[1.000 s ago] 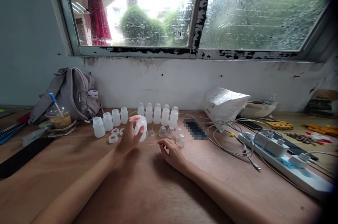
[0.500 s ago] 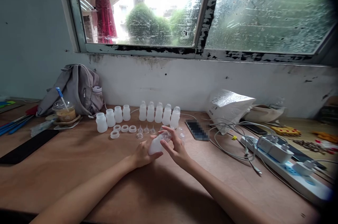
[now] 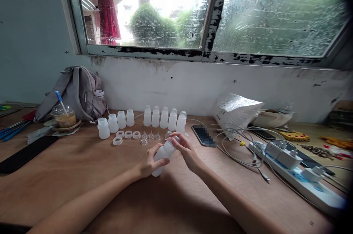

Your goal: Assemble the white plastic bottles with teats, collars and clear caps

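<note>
Just left of the frame's centre, my left hand (image 3: 147,162) wraps the lower body of a small white bottle (image 3: 163,155), fingers curled snug around it. The bottle tilts, its long axis running from lower left up to the right. There my right hand (image 3: 187,151) pinches its top end, fingertips narrow.

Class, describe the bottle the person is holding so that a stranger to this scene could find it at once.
Start at the wooden table under the window. In front of the row of capped bottles near the wall, two hands meet. The bottle lies tilted between the left hand and right hand, the only one lifted off the table.
</note>
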A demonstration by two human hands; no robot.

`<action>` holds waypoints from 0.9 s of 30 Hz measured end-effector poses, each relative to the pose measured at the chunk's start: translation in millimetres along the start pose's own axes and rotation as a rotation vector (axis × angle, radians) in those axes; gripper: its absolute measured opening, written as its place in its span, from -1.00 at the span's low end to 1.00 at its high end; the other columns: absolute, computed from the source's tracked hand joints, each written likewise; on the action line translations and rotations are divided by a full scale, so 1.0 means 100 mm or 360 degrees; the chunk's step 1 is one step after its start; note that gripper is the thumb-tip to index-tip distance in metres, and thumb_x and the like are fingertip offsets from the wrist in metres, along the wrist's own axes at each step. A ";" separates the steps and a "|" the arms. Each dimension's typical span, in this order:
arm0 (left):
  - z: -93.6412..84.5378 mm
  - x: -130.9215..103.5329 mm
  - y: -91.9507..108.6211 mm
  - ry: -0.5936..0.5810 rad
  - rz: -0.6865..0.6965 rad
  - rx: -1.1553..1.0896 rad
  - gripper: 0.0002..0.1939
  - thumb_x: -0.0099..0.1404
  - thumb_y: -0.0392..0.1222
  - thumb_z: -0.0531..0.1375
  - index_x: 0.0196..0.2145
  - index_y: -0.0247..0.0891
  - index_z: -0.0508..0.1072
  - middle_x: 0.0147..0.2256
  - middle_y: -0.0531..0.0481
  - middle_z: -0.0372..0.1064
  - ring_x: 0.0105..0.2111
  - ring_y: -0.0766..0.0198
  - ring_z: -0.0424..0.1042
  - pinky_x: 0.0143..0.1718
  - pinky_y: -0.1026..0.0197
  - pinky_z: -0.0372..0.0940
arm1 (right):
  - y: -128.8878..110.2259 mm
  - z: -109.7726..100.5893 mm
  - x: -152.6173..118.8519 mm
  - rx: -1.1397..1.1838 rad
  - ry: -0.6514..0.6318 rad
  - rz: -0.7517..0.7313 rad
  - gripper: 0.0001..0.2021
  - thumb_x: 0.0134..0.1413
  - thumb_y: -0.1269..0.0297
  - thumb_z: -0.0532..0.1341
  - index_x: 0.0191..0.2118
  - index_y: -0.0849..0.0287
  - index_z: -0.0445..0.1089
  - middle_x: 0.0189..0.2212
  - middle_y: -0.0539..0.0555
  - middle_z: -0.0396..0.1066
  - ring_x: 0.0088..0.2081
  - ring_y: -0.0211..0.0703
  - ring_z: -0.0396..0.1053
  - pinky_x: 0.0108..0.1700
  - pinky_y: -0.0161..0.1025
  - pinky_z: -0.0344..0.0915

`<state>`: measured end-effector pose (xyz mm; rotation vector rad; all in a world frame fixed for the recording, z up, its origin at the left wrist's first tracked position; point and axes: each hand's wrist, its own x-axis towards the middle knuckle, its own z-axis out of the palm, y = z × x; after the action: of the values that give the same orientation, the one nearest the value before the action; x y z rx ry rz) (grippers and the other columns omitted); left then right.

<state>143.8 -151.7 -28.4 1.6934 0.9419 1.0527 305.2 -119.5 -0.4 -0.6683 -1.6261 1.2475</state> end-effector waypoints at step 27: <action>-0.09 0.01 -0.06 0.0122 -0.0474 -0.0825 -0.64 0.10 0.06 0.11 -0.27 -0.26 0.20 -0.45 -0.02 0.31 -0.57 0.33 0.33 -0.62 0.32 0.23 | 0.52 -0.58 0.24 -0.2196 0.0106 -0.0201 -0.79 -0.05 0.23 0.12 -0.24 0.12 0.19 -0.27 0.10 0.40 -0.17 -0.01 0.22 -0.19 -0.11 0.00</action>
<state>134.9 -146.9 -31.4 1.0599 0.8454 1.0521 341.7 -58.0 -38.9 -1.3349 -2.2891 -0.1817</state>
